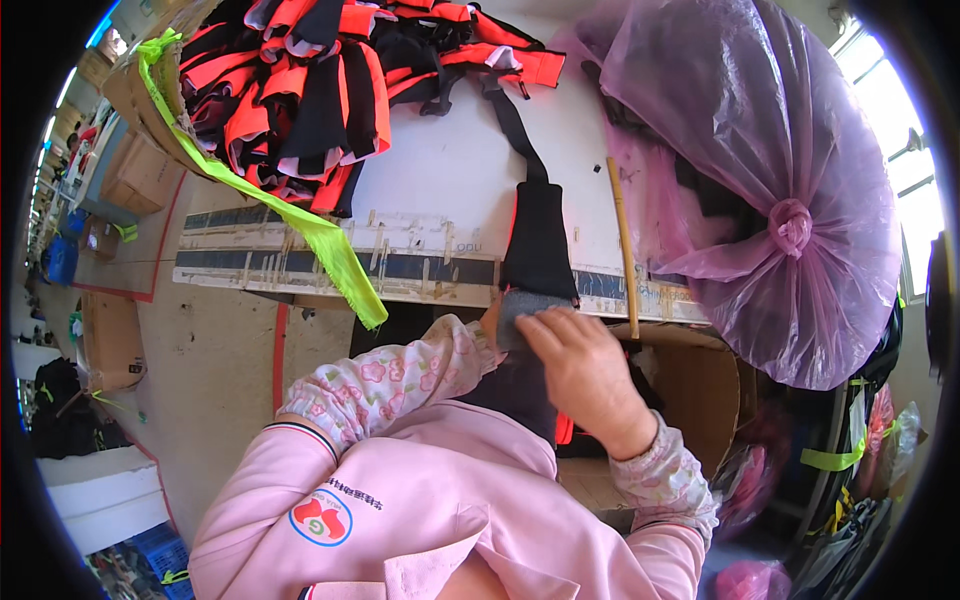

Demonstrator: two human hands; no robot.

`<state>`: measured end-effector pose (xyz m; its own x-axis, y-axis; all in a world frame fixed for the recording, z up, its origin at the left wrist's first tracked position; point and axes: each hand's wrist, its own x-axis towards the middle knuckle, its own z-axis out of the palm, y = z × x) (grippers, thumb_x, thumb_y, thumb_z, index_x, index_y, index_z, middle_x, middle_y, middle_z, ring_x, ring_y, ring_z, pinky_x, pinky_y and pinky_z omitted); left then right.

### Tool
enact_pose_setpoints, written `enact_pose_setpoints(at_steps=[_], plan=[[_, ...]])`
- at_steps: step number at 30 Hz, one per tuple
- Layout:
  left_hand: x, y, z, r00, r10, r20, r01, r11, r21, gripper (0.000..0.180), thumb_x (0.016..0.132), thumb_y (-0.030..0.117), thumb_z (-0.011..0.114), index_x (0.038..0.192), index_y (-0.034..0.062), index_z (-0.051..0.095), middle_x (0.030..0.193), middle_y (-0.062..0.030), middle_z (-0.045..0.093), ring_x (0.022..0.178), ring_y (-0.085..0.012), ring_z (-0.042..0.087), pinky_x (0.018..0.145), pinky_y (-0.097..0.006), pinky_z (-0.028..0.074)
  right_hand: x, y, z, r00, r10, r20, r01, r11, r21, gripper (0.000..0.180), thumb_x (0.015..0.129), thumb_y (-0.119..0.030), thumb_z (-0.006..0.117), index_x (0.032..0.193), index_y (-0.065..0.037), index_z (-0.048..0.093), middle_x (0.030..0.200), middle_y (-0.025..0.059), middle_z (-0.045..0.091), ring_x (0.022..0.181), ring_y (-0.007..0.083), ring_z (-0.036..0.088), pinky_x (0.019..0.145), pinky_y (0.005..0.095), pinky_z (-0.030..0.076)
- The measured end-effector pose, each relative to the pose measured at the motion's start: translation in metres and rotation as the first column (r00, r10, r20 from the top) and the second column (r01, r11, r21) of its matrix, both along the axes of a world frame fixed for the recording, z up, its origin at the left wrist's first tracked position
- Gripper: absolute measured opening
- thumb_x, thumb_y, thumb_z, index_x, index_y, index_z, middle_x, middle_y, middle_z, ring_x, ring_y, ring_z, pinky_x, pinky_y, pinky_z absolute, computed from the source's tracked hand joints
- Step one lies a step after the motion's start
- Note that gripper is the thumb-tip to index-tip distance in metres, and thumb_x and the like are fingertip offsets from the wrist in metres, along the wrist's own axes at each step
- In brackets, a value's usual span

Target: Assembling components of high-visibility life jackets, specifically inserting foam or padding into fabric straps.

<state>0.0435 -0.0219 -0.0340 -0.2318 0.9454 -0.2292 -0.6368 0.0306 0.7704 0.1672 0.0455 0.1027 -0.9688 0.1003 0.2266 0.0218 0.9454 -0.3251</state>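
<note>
A black padded strap [538,236] with orange edging lies lengthwise over the table's near edge. A narrow black webbing strap [517,128] runs from its far end. At its near end is a grey fabric patch [520,312]. My right hand [588,370] is closed at this patch, its bent fingers pressed together against the right side. My left hand [491,327] is at the patch's left edge, mostly covered by the fabric, so its fingers are hidden. Both forearms wear flowered sleeve covers.
A heap of orange and black strap pieces [330,100] lies at the far left, with a neon yellow strip [300,222] hanging from it. A knotted pink plastic bag [770,130] bulges at the right. Beside it lies a thin wooden stick [623,245]. A cardboard box [695,385] stands below the table edge.
</note>
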Motion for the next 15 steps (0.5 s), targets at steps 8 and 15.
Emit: enact_pose_setpoints(at_steps=[8, 15], plan=[[-0.002, 0.003, -0.057, 0.867, -0.093, 0.49, -0.15, 0.888, 0.434, 0.027, 0.094, 0.015, 0.038, 0.116, 0.0041, 0.048, 0.115, -0.0098, 0.053, 0.112, -0.0156, 0.048, 0.098, -0.03, 0.038, -0.019, -0.014, -0.056, 0.978, -0.206, -0.019, 0.206, 0.959, 0.194, 0.041, 0.076, 0.0, 0.047, 0.117, 0.007, 0.043, 0.105, 0.0226, 0.052, 0.1, 0.0352, 0.052, 0.09, 0.0384, 0.042], [0.011, -0.01, 0.002, 0.897, -0.076, -0.436, -0.056, 0.958, -0.282, 0.023, 0.092, 0.024, 0.044, 0.103, 0.0054, 0.053, 0.074, -0.0103, 0.059, 0.058, -0.0165, 0.061, 0.047, -0.026, 0.048, -0.045, 0.021, -0.089, 0.914, -0.164, 0.372, 0.148, 0.986, 0.071, 0.015, 0.055, -0.009, 0.065, 0.068, -0.004, 0.059, 0.068, 0.014, 0.057, 0.067, 0.0305, 0.058, 0.062, 0.0367, 0.049]])
